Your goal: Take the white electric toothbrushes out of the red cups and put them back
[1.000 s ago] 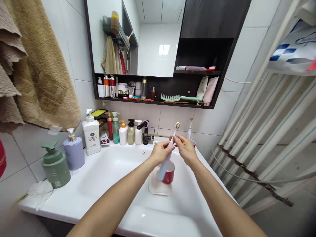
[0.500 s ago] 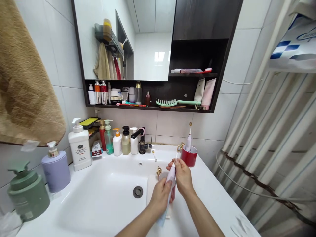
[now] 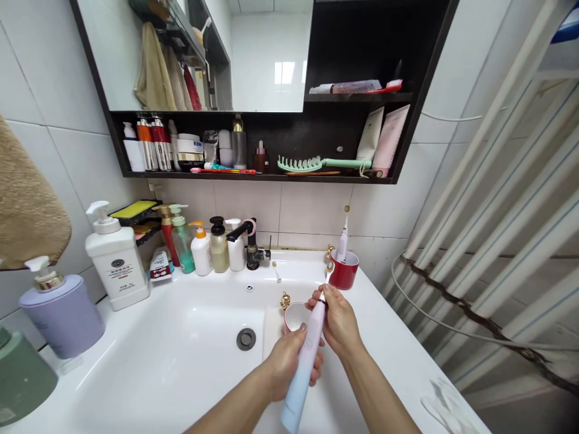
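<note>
My left hand (image 3: pixel 289 358) is wrapped round the handle of a pink-to-blue electric toothbrush (image 3: pixel 298 386), held tilted over the sink's right side. My right hand (image 3: pixel 339 316) pinches the white brush head (image 3: pixel 329 271) at the handle's top. A narrow dark line shows where head and handle meet. Just behind my left hand stands a cup (image 3: pixel 296 313), white inside and partly covered by the hand. Beyond my right hand, a red cup (image 3: pixel 344 276) holds a second electric toothbrush (image 3: pixel 344 244). A small loose brush head (image 3: pixel 276 272) lies on the sink's back ledge.
The white sink (image 3: pixel 172 361) has its drain (image 3: pixel 246 339) left of my hands. A black faucet (image 3: pixel 253 247) and several pump bottles line the back. Above hangs a dark mirror cabinet (image 3: pixel 289 176) with a green hairbrush (image 3: pixel 301 164). Radiator pipes (image 3: pixel 488 241) stand at right.
The view has moved closer and lower. The toothbrush's blue end shows more clearly below my left hand. Both hands keep their hold, and a dark line is now visible at the head's base.
</note>
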The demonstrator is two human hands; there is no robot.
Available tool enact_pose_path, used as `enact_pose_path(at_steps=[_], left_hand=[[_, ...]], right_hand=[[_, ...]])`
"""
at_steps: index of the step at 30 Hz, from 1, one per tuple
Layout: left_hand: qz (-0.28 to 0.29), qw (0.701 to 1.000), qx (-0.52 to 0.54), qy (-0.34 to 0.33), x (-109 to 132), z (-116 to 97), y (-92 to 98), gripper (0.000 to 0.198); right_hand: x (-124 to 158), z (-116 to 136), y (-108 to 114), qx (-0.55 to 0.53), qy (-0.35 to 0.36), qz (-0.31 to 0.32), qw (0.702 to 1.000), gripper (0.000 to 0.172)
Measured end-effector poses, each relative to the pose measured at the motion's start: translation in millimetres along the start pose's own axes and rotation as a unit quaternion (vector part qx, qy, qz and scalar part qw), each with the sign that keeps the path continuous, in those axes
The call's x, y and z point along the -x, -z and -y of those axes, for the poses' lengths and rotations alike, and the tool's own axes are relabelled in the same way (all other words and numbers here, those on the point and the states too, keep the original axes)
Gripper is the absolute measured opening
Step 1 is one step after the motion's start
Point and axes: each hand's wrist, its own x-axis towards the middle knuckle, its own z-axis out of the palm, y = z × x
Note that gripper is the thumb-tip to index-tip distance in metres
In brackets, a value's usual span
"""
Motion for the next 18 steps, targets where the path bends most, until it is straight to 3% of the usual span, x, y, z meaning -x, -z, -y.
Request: enact_pose_path(at_steps=[4, 8, 12, 15, 18], left_hand=[[-0.079, 0.982, -0.140, -0.100, -0.3, 1.1, 3.4, 0.041], [-0.035, 0.995, -0.091, -0.036, 0.3, 0.5, 2.6, 0.048], [-0.045, 0.990, -0.123, -0.047, 3.3, 4.8, 0.2, 0.045], [-0.069, 0.992, -0.097, -0.038, 5.0, 5.9, -2.0, 0.044], [-0.150, 0.988, 0.039, -0.025, 3.5, -1.5, -0.5, 0.044]], right_hand=[[-1.1, -4.7, -0.2, 0.024, 0.011, -0.029, 0.999, 0.018], [-1.3, -6.3, 0.8, 0.012, 0.008, -0.042, 0.999, 0.018], [-10.6, 0.2, 11.7, 0.020, 0.028, -0.073, 0.997, 0.018], [-28.2, 2.7, 17.4, 0.180, 0.078, -0.106, 0.975, 0.019], [-53.3, -7.2, 9.5, 0.424, 0.052, -0.024, 0.904, 0.022]])
